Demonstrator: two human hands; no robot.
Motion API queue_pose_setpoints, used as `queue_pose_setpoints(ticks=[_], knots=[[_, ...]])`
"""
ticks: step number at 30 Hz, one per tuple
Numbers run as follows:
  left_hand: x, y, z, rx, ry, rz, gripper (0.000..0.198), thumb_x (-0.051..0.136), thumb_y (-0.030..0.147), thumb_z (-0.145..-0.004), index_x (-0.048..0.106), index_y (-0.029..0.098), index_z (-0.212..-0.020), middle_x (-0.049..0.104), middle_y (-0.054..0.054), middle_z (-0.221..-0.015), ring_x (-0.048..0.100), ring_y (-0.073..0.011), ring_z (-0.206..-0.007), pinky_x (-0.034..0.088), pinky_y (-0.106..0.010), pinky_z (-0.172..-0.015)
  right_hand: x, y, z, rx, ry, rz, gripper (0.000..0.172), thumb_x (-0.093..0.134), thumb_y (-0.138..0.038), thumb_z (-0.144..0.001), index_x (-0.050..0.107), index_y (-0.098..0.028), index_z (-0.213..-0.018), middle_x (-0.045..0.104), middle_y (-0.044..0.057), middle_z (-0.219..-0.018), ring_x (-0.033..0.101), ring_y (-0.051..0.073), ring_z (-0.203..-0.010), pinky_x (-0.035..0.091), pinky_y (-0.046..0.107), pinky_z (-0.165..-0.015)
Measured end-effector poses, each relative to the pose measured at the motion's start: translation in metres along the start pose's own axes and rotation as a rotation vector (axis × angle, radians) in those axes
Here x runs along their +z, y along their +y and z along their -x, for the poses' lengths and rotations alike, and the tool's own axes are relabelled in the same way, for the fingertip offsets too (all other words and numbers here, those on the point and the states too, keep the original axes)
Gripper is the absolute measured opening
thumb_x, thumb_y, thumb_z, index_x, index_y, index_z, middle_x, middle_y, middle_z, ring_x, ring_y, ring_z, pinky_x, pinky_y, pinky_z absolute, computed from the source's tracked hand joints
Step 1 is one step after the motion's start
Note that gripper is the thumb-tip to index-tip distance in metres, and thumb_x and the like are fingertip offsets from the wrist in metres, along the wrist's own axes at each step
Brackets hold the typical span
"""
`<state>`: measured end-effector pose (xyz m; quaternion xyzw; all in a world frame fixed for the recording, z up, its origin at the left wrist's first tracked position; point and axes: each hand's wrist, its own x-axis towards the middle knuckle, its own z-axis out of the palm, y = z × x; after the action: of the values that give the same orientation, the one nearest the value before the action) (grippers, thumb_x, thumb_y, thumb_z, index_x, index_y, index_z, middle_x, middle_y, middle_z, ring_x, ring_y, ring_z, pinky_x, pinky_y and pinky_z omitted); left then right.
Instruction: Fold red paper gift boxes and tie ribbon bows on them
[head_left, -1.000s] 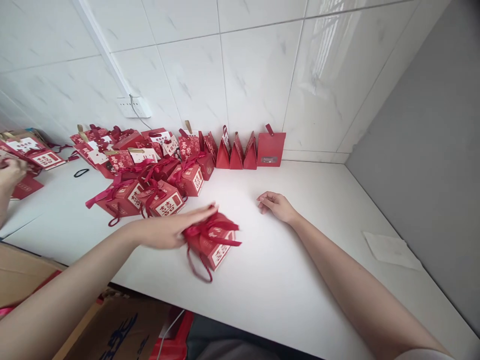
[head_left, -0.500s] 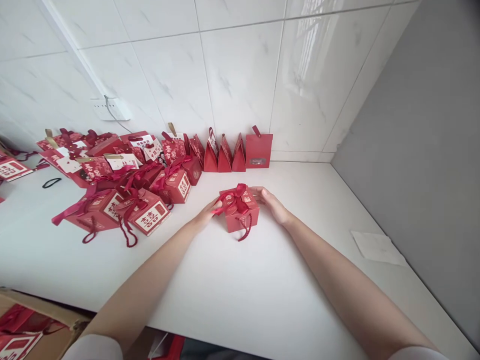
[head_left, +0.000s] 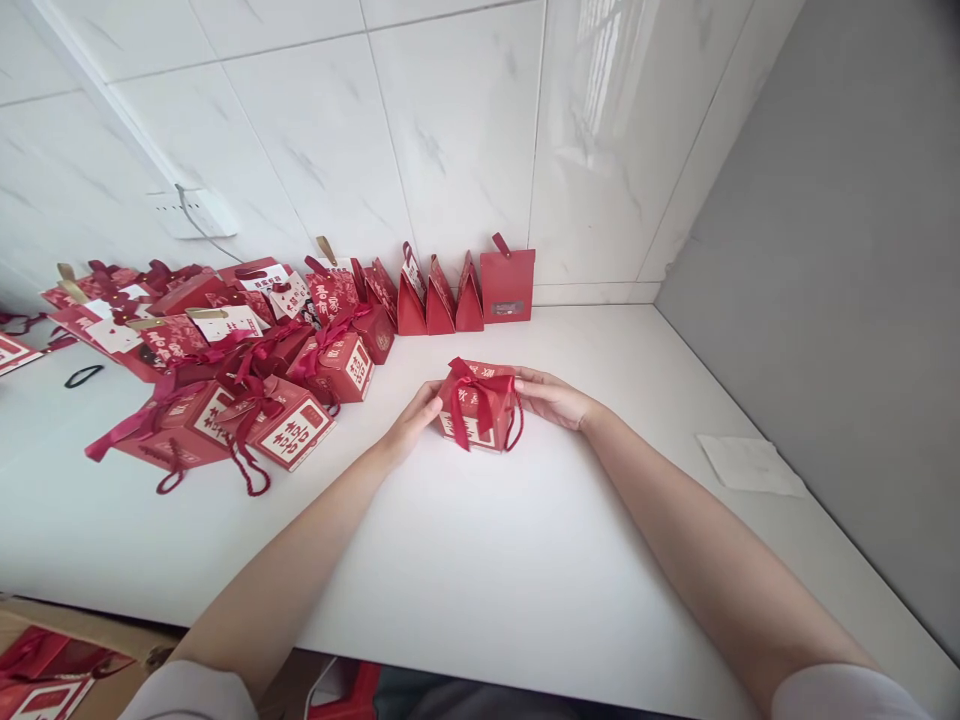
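Box (head_left: 478,405): held between my left hand (head_left: 414,416) and right hand (head_left: 553,398), both loosely curved.
Worktop (head_left: 480,560): broad stretch between box and front edge.

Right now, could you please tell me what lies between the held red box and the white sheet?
In the head view, the right hand and its forearm lie between the held red box and the white sheet, then some white tabletop.

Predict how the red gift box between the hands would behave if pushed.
The red gift box would probably slide, not roll, given its flat sides. Its crisp edges suggest fairly stiff card. The drooping ribbon and rope handle would likely flop.
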<state>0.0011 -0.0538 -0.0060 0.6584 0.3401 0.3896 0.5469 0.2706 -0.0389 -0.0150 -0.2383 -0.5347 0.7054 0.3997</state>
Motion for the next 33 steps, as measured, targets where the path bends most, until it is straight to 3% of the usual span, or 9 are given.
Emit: queue_pose_setpoints(ticks=[6,8,11,15,19,23,27,29,33], knots=[[-0.003,-0.010,0.001,0.178,0.081,-0.248,0.098,0.071,0.049,-0.076,0.011,0.031,-0.151,0.023,-0.014,-0.157,0.021,-0.0359,-0.145,0.023,-0.057,-0.115,-0.009,0.012,-0.010,-0.027,0.193,-0.094,0.027,0.075,-0.030,-0.077,0.068,-0.021,-0.101,0.069,0.007,-0.114,0.064,0.022,-0.103,0.046,0.042,-0.100],[-0.001,-0.013,0.001,0.199,-0.027,-0.240,0.112,0.075,0.043,-0.074,-0.004,0.036,-0.152,0.018,-0.012,-0.159,0.019,-0.0354,-0.146,0.023,-0.056,-0.116,-0.008,0.011,-0.009,-0.041,0.156,-0.084,0.023,0.072,-0.033,-0.080,0.069,-0.020,-0.098,0.071,0.007,-0.109,0.065,0.022,-0.101,0.046,0.040,-0.099],[0.005,-0.013,0.002,0.200,-0.190,-0.230,0.126,0.081,0.034,-0.068,-0.015,0.043,-0.149,0.022,-0.008,-0.159,0.036,-0.0357,-0.139,0.038,-0.053,-0.109,-0.006,0.008,-0.004,-0.040,0.045,-0.026,0.021,0.069,-0.037,-0.083,0.071,-0.018,-0.093,0.072,0.006,-0.101,0.065,0.021,-0.097,0.046,0.037,-0.097],[0.007,-0.009,0.002,0.255,-0.111,-0.340,0.124,0.083,0.030,-0.065,-0.003,0.037,-0.153,0.048,-0.011,-0.140,0.052,-0.0326,-0.125,0.043,-0.052,-0.105,-0.001,0.007,-0.002,-0.027,0.053,0.026,0.024,0.069,-0.039,-0.082,0.070,-0.021,-0.098,0.072,0.004,-0.099,0.066,0.022,-0.094,0.049,0.036,-0.091],[0.003,-0.006,0.003,0.324,-0.029,-0.509,0.102,0.080,0.031,-0.069,0.021,0.032,-0.152,0.044,-0.014,-0.140,0.044,-0.0316,-0.134,0.035,-0.050,-0.112,0.009,0.005,-0.001,-0.033,0.011,-0.049,0.053,0.051,-0.064,-0.086,0.062,-0.026,-0.122,0.065,0.006,-0.125,0.061,0.027,-0.114,0.047,0.043,-0.099],[0.007,-0.003,0.007,0.317,-0.075,-0.501,0.128,0.085,0.035,-0.061,-0.003,0.035,-0.153,0.018,-0.018,-0.158,0.026,-0.0382,-0.144,0.034,-0.056,-0.109,0.016,0.002,0.001,-0.020,-0.140,-0.018,0.069,0.057,-0.071,-0.078,0.057,-0.027,-0.131,0.063,0.007,-0.131,0.057,0.031,-0.121,0.045,0.046,-0.102],[0.019,0.003,0.011,0.275,-0.213,-0.440,0.136,0.084,0.034,-0.063,-0.022,0.036,-0.148,0.031,-0.018,-0.152,0.049,-0.0351,-0.129,0.045,-0.052,-0.102,0.019,0.000,0.000,-0.002,-0.046,0.122,0.058,0.055,-0.064,-0.085,0.065,-0.020,-0.123,0.068,0.010,-0.121,0.060,0.032,-0.117,0.043,0.046,-0.104],[0.019,0.005,0.010,0.308,-0.163,-0.489,0.135,0.084,0.034,-0.063,-0.020,0.034,-0.150,0.039,-0.018,-0.146,0.056,-0.0334,-0.121,0.047,-0.050,-0.100,0.022,0.002,-0.002,-0.029,0.028,0.110,0.060,0.049,-0.066,-0.087,0.064,-0.021,-0.123,0.068,0.010,-0.122,0.059,0.031,-0.118,0.042,0.047,-0.105],[0.005,0.003,0.005,0.503,0.060,-0.801,0.123,0.082,0.029,-0.066,-0.005,0.030,-0.153,0.039,-0.017,-0.146,0.044,-0.0350,-0.133,0.046,-0.049,-0.103,0.026,0.008,-0.005,-0.113,0.065,0.089,0.061,0.053,-0.066,-0.085,0.053,-0.028,-0.133,0.060,0.006,-0.133,0.057,0.029,-0.121,0.041,0.047,-0.107]])
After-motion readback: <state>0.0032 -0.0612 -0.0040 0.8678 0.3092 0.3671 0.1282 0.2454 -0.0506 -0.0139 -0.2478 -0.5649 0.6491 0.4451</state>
